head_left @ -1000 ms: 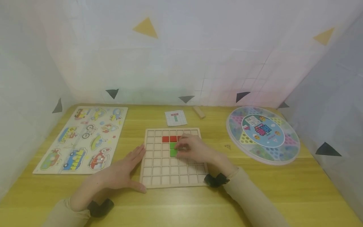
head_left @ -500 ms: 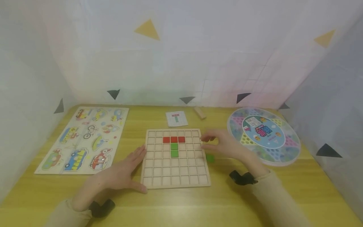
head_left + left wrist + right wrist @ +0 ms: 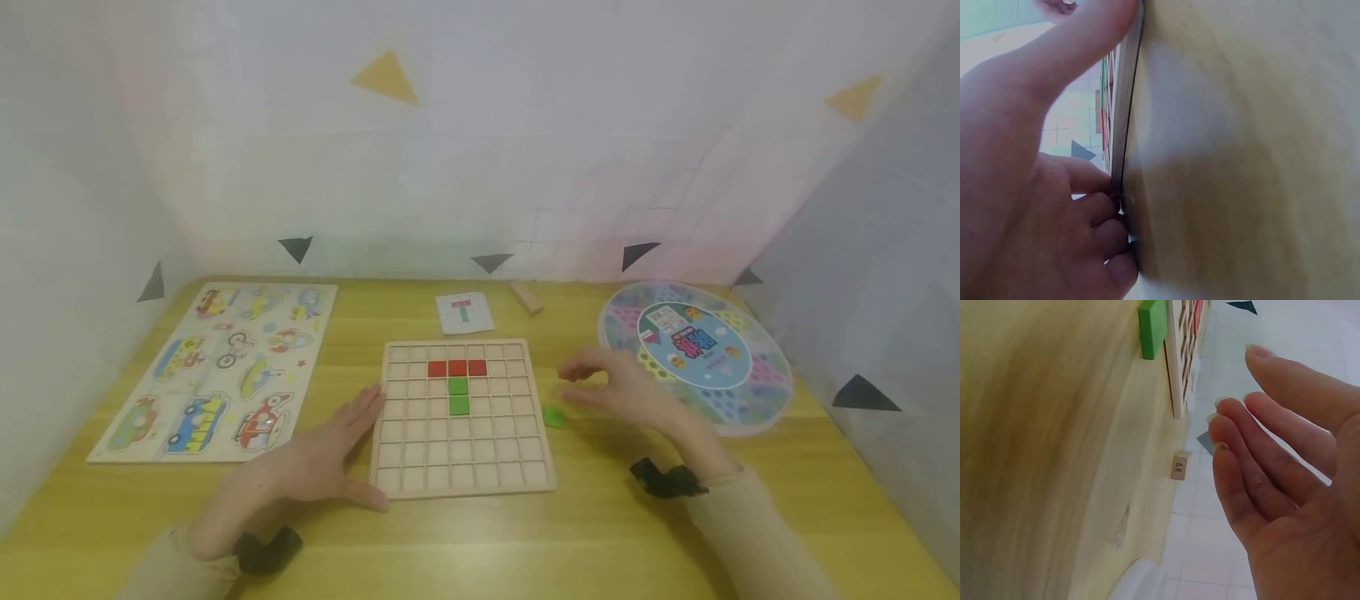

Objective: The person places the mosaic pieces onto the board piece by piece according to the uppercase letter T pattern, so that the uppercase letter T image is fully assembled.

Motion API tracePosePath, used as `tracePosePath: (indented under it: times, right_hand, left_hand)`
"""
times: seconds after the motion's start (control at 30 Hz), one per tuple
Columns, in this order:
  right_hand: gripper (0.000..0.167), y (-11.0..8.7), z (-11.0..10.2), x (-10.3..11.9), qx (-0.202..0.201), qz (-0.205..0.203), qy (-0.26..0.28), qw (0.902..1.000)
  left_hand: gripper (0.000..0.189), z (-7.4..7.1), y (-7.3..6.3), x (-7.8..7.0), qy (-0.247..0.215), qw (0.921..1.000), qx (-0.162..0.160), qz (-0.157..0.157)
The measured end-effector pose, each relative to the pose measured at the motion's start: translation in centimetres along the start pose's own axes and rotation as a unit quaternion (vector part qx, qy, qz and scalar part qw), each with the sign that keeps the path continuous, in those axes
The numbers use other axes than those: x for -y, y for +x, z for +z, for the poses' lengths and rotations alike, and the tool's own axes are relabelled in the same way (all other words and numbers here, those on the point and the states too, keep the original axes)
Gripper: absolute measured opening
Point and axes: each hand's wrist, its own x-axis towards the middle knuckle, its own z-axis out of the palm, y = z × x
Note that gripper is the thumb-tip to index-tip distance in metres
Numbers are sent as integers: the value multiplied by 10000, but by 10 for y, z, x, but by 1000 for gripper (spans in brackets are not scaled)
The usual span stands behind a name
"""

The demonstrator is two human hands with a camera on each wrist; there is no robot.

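Observation:
A wooden grid board (image 3: pixel 412 430) lies in the middle of the table. Three red tiles (image 3: pixel 457 367) form a row in its upper cells, and two green tiles (image 3: pixel 458 395) run down below the middle one. Another green tile (image 3: pixel 554 417) lies on the table by the board's right edge; the right wrist view shows this green tile (image 3: pixel 1152 328) as thick and square. My left hand (image 3: pixel 318 454) rests against the board's left side, thumb near the front corner. My right hand (image 3: pixel 622 390) hovers right of the board, fingers loosely bent, holding nothing.
A card with a T pattern (image 3: pixel 465 313) and a small wooden block (image 3: pixel 526 297) lie behind the board. A vehicle picture puzzle (image 3: pixel 217 375) occupies the left, a round game board (image 3: pixel 697 354) the right. A pale wall (image 3: pixel 480 150) stands behind the table.
My right hand has moved off the grid to the right, first leaving the green column and then going slightly farther. The loose green tile came into view. My left hand stays put.

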Motion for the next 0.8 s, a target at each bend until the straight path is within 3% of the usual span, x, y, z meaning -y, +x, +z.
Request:
tracePosePath:
  times: [0.23, 0.5, 0.8]
  right_hand:
    - [28, 0, 2, -6, 120, 132, 25, 9998]
    - [29, 1, 11, -13, 611, 271, 56, 9977]
    - [32, 1, 18, -19, 928, -22, -196, 9955]
  left_hand:
    - [136, 0, 0, 2, 3, 10000, -15, -5]
    - [135, -1, -1, 2, 8, 10000, 33, -7]
    - [135, -1, -1, 1, 55, 10000, 28, -54]
